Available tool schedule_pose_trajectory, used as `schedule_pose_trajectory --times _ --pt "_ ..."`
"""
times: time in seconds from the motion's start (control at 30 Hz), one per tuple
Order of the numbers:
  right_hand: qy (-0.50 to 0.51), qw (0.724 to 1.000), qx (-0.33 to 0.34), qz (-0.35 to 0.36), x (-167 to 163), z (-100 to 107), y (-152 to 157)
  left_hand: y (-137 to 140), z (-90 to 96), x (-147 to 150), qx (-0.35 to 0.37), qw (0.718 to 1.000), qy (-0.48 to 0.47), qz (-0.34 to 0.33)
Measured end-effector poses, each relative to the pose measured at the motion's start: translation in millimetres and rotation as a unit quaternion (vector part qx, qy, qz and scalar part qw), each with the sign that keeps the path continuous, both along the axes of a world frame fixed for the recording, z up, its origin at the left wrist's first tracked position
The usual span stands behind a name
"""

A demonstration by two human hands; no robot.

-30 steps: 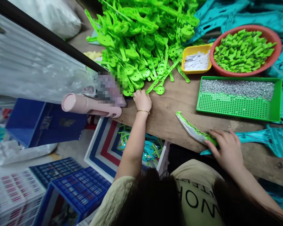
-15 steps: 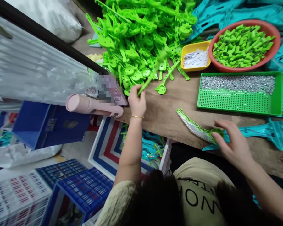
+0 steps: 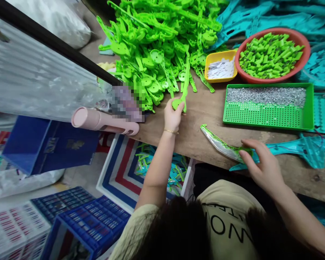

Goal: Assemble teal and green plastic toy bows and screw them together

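My left hand is closed on a long bright green plastic part that points up toward the pile; a green disc end shows at its fingertips. Loose green parts lie heaped in a big pile just beyond. On the bench, my right hand has thumb and forefinger around the round end of a curved green part with a clear, shiny blade. Beneath and beside that lies a teal plastic part, partly covered by the hand.
A yellow tray of white strips and a red bowl of small green pieces stand behind a green perforated tray of metal pins. A pink cylinder lies at the bench's left edge. Below is a striped box with parts.
My left hand has moved right with the green part, which now points more upright. The loose disc-ended part near it no longer lies apart on the bench. My right hand keeps its grip.
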State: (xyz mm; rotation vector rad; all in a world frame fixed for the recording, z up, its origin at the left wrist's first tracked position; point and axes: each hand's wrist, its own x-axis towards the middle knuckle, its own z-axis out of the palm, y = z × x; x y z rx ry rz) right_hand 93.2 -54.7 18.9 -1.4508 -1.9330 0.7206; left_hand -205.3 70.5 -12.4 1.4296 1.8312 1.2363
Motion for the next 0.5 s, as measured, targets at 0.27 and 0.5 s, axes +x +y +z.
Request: schedule_pose_trajectory --times 0.27,0.5 --pt "0.201 0.977 -0.069 0.011 -61 14 10 -129 26.9 124 0.141 0.979 0.048 -0.137" --pt "0.108 0.992 -0.016 0.07 -40 16 3 -152 28.9 136 0.081 0.965 0.023 -0.249"
